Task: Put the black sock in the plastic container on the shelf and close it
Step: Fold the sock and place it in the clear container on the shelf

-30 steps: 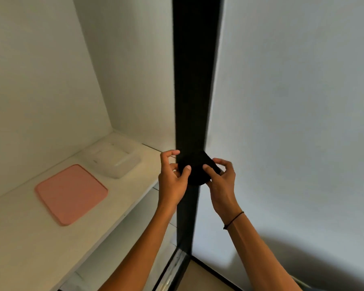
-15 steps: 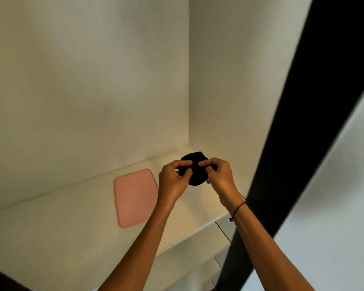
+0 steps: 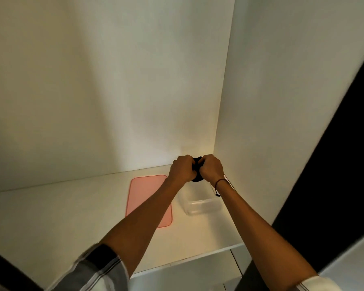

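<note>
The black sock (image 3: 197,178), bunched small, is pinched between my left hand (image 3: 182,170) and my right hand (image 3: 211,168), which press together around it. Only slivers of it show between and below the fingers. Both hands hover just above the far end of the clear plastic container (image 3: 202,206), which stands open on the white shelf (image 3: 72,206) near the right corner. Its pink lid (image 3: 144,192) lies flat on the shelf directly left of the container, partly covered by my left forearm.
The white back wall (image 3: 114,91) and the right side panel (image 3: 271,101) enclose the shelf closely behind and beside the container. A dark door edge (image 3: 334,164) runs diagonally at the right. A lower shelf (image 3: 187,276) shows below the front edge.
My view swung to face the shelf squarely. Both hands carried the sock forward over the container and closed tighter around it, hiding most of it.
</note>
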